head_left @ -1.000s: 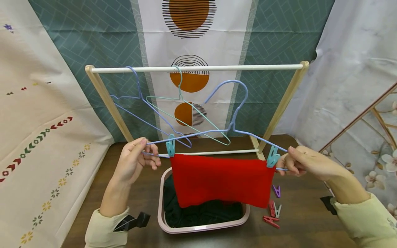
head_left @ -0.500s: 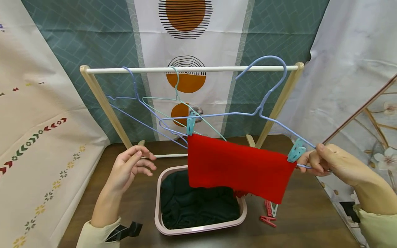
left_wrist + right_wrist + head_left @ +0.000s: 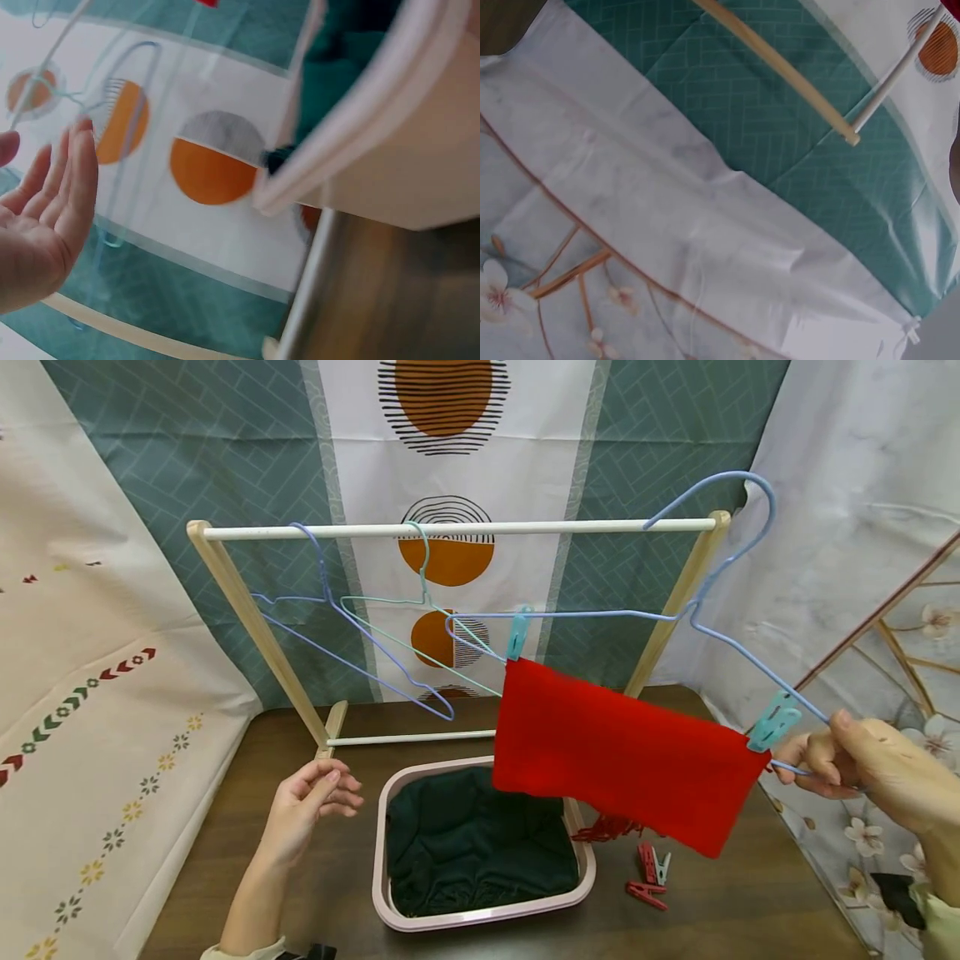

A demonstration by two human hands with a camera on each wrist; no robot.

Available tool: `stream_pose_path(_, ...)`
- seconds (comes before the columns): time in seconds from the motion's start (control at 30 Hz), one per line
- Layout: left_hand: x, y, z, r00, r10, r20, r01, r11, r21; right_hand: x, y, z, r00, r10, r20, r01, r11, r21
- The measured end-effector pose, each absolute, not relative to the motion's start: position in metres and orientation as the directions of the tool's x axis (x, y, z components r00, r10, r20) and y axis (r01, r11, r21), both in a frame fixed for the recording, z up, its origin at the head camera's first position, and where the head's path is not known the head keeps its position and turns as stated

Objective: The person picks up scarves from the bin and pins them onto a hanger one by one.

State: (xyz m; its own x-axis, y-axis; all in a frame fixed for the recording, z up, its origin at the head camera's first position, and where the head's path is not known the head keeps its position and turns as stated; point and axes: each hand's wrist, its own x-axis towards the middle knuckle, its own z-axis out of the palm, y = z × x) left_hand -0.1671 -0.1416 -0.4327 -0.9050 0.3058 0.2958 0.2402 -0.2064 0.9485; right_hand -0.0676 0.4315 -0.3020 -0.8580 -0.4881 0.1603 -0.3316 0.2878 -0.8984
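My right hand (image 3: 877, 768) pinches the right end of a blue clothes hanger (image 3: 577, 613), which tilts down toward that hand. A folded red cloth (image 3: 622, 747) hangs from the hanger, fixed by a teal clothespin (image 3: 518, 633) at its left corner and another teal clothespin (image 3: 774, 721) at its right. Red fringe (image 3: 611, 828) shows below the cloth. The hanger's hook tip appears close to the rail's right end; whether they touch, I cannot tell. My left hand (image 3: 309, 810) holds nothing, its fingers relaxed left of the laundry basket; the left wrist view shows this hand (image 3: 49, 217) too.
A wooden rack with a white rail (image 3: 525, 528) carries a blue hanger (image 3: 322, 568) and a green hanger (image 3: 425, 568). Dark green cloth (image 3: 472, 852) lies in the pink basket (image 3: 380, 860). Red and grey clothespins (image 3: 647, 895) lie right of it. Patterned fabric surrounds the table.
My left hand has let go of the hanger and dropped slightly. The right hand has carried the hanger and red cloth to the right, with the hook rising.
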Motion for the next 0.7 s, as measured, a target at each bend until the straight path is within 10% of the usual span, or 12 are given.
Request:
stream_pose_path(0.27,-0.15,-0.133,-0.482,-0.978,0.181,0.104,0.157,0.308,0.938,-0.057,0.445,-0.307,-0.908,-0.398,0.131,-0.283,0.352,-0.892)
stream_pose_path(0.47,-0.138,-0.126,-0.506,-0.947,0.257,-0.194,-0.121,0.275,0.954,-0.051,0.456,-0.309,-0.936,-0.329,0.124,-0.273,0.46,-0.845)
stream_pose_path(0.7,-0.134,-0.12,-0.515,-0.91,0.351,-0.219,-0.187,0.123,0.975,-0.043,0.469,-0.314,-0.916,-0.34,0.215,-0.337,0.357,-0.871)
